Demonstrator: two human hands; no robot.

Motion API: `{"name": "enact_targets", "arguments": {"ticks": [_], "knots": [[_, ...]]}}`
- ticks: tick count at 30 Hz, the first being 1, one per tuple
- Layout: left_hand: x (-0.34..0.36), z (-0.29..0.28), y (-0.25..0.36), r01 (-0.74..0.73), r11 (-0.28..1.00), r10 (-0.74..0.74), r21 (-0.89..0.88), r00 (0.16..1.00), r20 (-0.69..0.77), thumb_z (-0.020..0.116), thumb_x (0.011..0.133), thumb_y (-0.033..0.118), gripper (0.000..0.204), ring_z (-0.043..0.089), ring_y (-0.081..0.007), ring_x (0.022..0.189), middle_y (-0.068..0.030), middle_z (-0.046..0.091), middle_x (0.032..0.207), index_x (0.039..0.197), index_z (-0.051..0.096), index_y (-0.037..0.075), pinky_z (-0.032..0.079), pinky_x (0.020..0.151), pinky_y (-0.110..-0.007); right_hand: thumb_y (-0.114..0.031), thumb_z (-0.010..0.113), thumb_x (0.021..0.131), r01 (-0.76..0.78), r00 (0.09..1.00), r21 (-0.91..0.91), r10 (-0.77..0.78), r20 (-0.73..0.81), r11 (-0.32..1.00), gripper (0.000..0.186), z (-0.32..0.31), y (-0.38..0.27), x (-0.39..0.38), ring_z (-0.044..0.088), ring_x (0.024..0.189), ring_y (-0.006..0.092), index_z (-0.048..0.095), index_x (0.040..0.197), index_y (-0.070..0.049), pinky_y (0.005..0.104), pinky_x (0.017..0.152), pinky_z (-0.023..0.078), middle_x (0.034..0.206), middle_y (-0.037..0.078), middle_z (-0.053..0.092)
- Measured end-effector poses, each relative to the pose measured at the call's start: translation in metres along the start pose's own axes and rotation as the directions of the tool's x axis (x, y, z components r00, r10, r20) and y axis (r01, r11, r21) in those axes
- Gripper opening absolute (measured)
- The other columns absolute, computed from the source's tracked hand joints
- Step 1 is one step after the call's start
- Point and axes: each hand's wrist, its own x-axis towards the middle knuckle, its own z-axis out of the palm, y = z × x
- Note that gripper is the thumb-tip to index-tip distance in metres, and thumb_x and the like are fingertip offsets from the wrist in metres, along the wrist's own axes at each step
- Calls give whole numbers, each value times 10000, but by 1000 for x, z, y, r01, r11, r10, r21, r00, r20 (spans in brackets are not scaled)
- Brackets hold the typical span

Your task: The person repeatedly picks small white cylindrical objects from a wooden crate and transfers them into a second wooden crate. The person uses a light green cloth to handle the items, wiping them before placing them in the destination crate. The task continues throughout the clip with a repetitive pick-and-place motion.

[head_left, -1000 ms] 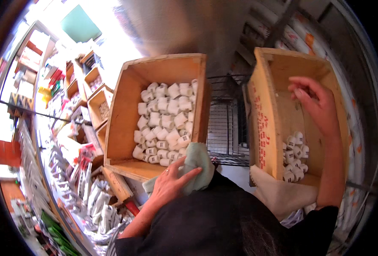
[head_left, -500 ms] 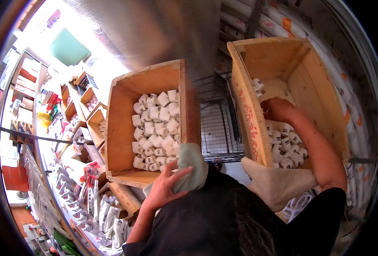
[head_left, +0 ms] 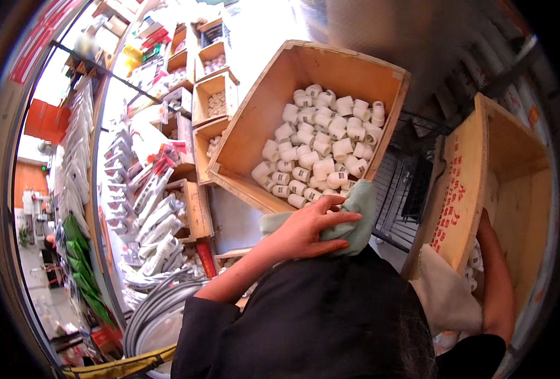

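Observation:
A wooden box [head_left: 242, 158] stands in front of me, about half filled with white plastic pipe elbows [head_left: 323, 144]. My left hand [head_left: 311, 230] rests at its near corner on a pale green cloth [head_left: 357, 218] draped over the rim, fingers spread. To the right is a second wooden box [head_left: 457, 183] with red markings on its side wall. My right hand [head_left: 487, 237] reaches down inside it; that wall hides the fingers. A few white fittings [head_left: 474, 262] show beside the forearm. A beige cloth [head_left: 444, 290] hangs over this box's near edge.
A black wire basket [head_left: 397, 183] sits between the boxes. On the left are small wooden bins [head_left: 215, 95] of fittings, bagged goods [head_left: 160, 215] and a coil of grey hose [head_left: 160, 309]. Blurred pipes [head_left: 513, 76] lie at the far right.
My view has turned left, so both boxes appear farther right and tilted. My right hand, partly visible among the fittings before, is now mostly behind the box wall. My left hand stays on the cloth.

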Motion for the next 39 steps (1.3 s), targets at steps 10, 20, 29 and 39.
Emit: {"name": "enact_targets", "arguments": {"ticks": [10,20,29,39], "knots": [[-5,0,-2,-5,1000,4,-13,996,-88,754,815,189,527,547,-318,1201,-160,461,1365,1317,602,232,494,981,-407,-248,672,859,-2,998,-483,-32,-63,875,528,-43,-172,-44,598,1162,343,547,1326,-35,387,954,477,1263,207,620],[1,1,-5,-100,995,93,-12,955,-282,730,842,160,508,569,-294,1158,-150,531,1294,1326,576,140,495,956,-400,15,602,848,313,887,-67,-316,-338,948,602,-131,-174,-60,493,1276,235,463,1420,-115,392,1054,411,1393,126,508],[44,-5,27,-250,783,126,-569,960,-249,739,850,81,699,627,-159,994,-111,560,1265,1457,394,106,508,890,-321,0,681,787,545,636,-487,-715,-290,683,622,-49,-299,-168,488,1263,313,492,1370,-107,458,1064,393,1371,140,502],[49,35,33,-160,483,55,-861,987,-153,757,857,131,806,628,-161,976,-139,503,1218,1499,272,91,535,839,-311,-11,798,633,812,530,-382,-831,167,441,590,46,-353,-168,612,874,323,588,1179,-91,405,711,509,1001,135,592]]}}
